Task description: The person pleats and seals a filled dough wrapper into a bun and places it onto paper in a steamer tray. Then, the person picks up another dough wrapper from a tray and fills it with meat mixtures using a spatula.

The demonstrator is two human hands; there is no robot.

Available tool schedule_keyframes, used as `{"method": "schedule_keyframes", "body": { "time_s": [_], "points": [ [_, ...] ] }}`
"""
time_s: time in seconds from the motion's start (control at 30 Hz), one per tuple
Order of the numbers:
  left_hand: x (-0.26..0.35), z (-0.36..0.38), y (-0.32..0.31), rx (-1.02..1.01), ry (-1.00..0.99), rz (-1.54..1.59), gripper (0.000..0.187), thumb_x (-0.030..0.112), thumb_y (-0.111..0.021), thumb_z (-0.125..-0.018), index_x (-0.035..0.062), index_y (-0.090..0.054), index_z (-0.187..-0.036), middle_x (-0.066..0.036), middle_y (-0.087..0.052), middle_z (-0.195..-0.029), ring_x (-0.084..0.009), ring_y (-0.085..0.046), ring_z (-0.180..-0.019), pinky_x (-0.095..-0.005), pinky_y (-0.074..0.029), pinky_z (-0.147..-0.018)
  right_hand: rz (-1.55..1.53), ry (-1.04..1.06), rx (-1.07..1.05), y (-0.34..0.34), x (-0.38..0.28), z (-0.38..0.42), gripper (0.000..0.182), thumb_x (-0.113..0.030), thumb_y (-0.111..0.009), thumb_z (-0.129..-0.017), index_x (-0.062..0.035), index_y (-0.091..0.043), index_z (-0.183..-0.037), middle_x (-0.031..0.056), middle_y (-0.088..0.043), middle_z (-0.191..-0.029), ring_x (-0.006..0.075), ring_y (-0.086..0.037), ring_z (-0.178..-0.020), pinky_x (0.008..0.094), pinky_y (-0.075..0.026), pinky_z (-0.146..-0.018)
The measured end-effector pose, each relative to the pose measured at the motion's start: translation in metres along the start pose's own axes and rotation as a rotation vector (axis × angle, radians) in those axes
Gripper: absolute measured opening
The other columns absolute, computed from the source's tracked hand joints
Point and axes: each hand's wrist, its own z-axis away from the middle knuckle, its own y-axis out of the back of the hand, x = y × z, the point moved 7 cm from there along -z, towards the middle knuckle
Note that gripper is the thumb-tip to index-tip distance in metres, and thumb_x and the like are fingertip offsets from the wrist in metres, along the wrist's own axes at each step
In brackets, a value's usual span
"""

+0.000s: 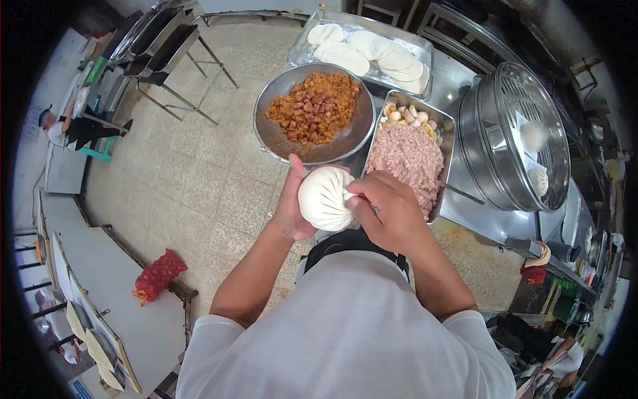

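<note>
A round white bun (pixel 322 199) with pleated dough rests in my left hand (pixel 290 203), whose palm and fingers cup it from the left and below. My right hand (pixel 385 209) pinches the gathered pleats at the bun's right side between thumb and fingers. Just beyond the bun stands a metal bowl (pixel 264 93) of orange-brown filling with reddish chunks (pixel 312 106). To its right, a metal tray (pixel 449 130) holds pinkish minced meat (pixel 405 153) and, at its far end, pale egg pieces (pixel 415 116). A metal handle (pixel 464 193) sticks out of the meat.
Flat dough rounds (pixel 392 56) lie on a tray (pixel 302 50) at the back. Stacked metal steamers (pixel 488 143) stand at right, with buns on paper (pixel 533 136) in the top one. A red mesh sack (pixel 159 274) sits at left. Farther left is another person (pixel 66 130).
</note>
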Motion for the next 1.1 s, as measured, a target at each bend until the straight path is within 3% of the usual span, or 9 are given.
{"method": "schedule_keyframes", "body": {
  "time_s": [0.2, 0.3, 0.5, 0.57, 0.63, 0.73, 0.8, 0.87, 1.1],
  "points": [
    [0.004, 0.004, -0.014, -0.16, -0.026, 0.103, 0.098, 0.083, -0.02, -0.087, 0.0007, -0.053, -0.128, -0.016, -0.063, -0.119, -0.0278, -0.064, -0.109, -0.043, -0.053, -0.094, 0.027, 0.038, -0.072, -0.005, -0.027, -0.005, 0.025, -0.003, -0.069, -0.073, -0.0004, -0.059, -0.095, 0.0177, -0.058, -0.085, 0.0371, -0.059, -0.077, 0.0453, -0.049, -0.069],
    [0.003, 0.005, -0.013, -0.173, -0.027, 0.129, 0.096, 0.081, -0.02, -0.088, 0.0007, -0.053, -0.129, -0.017, -0.062, -0.12, -0.0286, -0.063, -0.111, -0.0437, -0.052, -0.095, 0.05, -0.011, -0.063, -0.018, -0.021, -0.005, 0.021, 0.001, -0.066, -0.07, -0.0004, -0.058, -0.089, 0.0142, -0.056, -0.077, 0.0304, -0.059, -0.069, 0.039, -0.049, -0.065],
    [0.001, 0.015, -0.017, -0.215, 0.008, 0.244, 0.095, 0.081, -0.021, -0.088, 0.0011, -0.052, -0.13, -0.016, -0.062, -0.121, -0.029, -0.062, -0.112, -0.0447, -0.051, -0.096, 0.103, 0.241, 0.037, -0.023, -0.04, -0.01, 0.02, 0.004, -0.062, -0.067, -0.0004, -0.056, -0.086, 0.0153, -0.053, -0.074, 0.0341, -0.055, -0.066, 0.0424, -0.049, -0.066],
    [0.002, 0.018, -0.015, -0.197, 0.017, 0.266, 0.096, 0.082, -0.022, -0.087, 0.0009, -0.052, -0.129, -0.015, -0.062, -0.12, -0.0283, -0.063, -0.11, -0.0438, -0.052, -0.094, 0.165, 0.267, -0.042, -0.026, -0.045, -0.01, 0.023, -0.003, -0.064, -0.071, -0.0007, -0.057, -0.092, 0.0192, -0.059, -0.091, 0.0376, -0.059, -0.084, 0.0459, -0.05, -0.076],
    [0.004, 0.021, -0.015, -0.286, 0.005, 0.323, 0.095, 0.08, -0.02, -0.089, 0.0025, -0.049, -0.135, -0.018, -0.057, -0.131, -0.0328, -0.058, -0.12, -0.0493, -0.047, -0.102, 0.191, 0.283, -0.101, -0.027, -0.058, -0.017, 0.022, -0.004, -0.065, -0.071, -0.0008, -0.057, -0.092, 0.0182, -0.059, -0.091, 0.0366, -0.058, -0.085, 0.0451, -0.049, -0.078],
    [0.006, 0.026, -0.012, -0.392, 0.039, 0.34, 0.095, 0.08, -0.019, -0.089, 0.0029, -0.049, -0.136, -0.017, -0.055, -0.134, -0.0332, -0.056, -0.123, -0.0504, -0.045, -0.104, 0.217, 0.284, -0.222, -0.037, -0.057, -0.022, 0.02, -0.007, -0.066, -0.073, -0.0012, -0.058, -0.091, 0.0161, -0.059, -0.09, 0.0349, -0.057, -0.086, 0.0439, -0.048, -0.079],
    [0.003, 0.029, -0.007, -0.335, 0.049, 0.349, 0.096, 0.081, -0.02, -0.088, 0.0032, -0.048, -0.136, -0.017, -0.055, -0.134, -0.0327, -0.055, -0.124, -0.0504, -0.044, -0.105, 0.215, 0.269, -0.288, -0.043, -0.055, -0.022, 0.019, -0.008, -0.066, -0.074, -0.0016, -0.058, -0.09, 0.0151, -0.059, -0.09, 0.034, -0.057, -0.087, 0.0435, -0.047, -0.079],
    [0.002, 0.031, -0.003, -0.276, 0.054, 0.361, 0.096, 0.082, -0.02, -0.088, 0.0036, -0.048, -0.137, -0.016, -0.056, -0.133, -0.0322, -0.054, -0.125, -0.0503, -0.043, -0.106, 0.306, 0.334, -0.228, -0.041, -0.062, -0.023, 0.015, -0.009, -0.064, -0.078, -0.0017, -0.056, -0.089, 0.0145, -0.058, -0.087, 0.0332, -0.057, -0.083, 0.0444, -0.046, -0.077],
    [0.008, 0.029, -0.005, -0.232, -0.04, 0.378, 0.091, 0.08, -0.025, -0.088, 0.0073, -0.045, -0.139, -0.015, -0.057, -0.132, -0.0304, -0.055, -0.123, -0.0483, -0.043, -0.105, 0.421, 0.266, -0.134, -0.041, -0.057, -0.013, 0.015, -0.008, -0.065, -0.079, -0.0019, -0.055, -0.087, 0.0142, -0.061, -0.085, 0.0329, -0.059, -0.081, 0.0432, -0.046, -0.076]
  ]
}}
